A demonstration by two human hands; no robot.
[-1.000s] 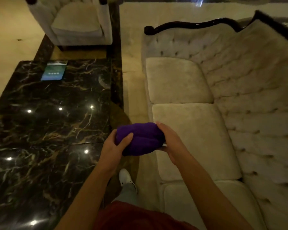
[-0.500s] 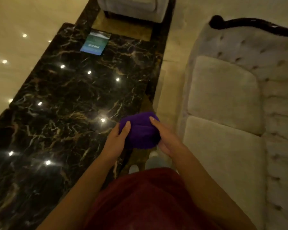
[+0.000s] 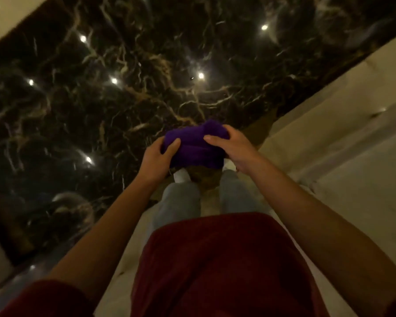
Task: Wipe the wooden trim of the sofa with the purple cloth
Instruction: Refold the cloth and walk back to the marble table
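A bunched purple cloth (image 3: 193, 145) is held in front of my body by both hands. My left hand (image 3: 157, 160) grips its left side with the thumb on top. My right hand (image 3: 232, 147) grips its right side, fingers curled over the cloth. Only a cream-coloured edge of the sofa (image 3: 343, 124) shows at the right. The dark wooden trim is out of view.
A large black marble table (image 3: 124, 88) with gold veins and light reflections fills the upper left. My legs and white shoes (image 3: 181, 176) stand on the floor strip between table and sofa. My dark red shirt (image 3: 226, 266) fills the bottom.
The view has swung left and downward, so the sofa back, its trim and the armchair left the frame. Both hands still hold the cloth, and my right hand's fingers now lie over its top.
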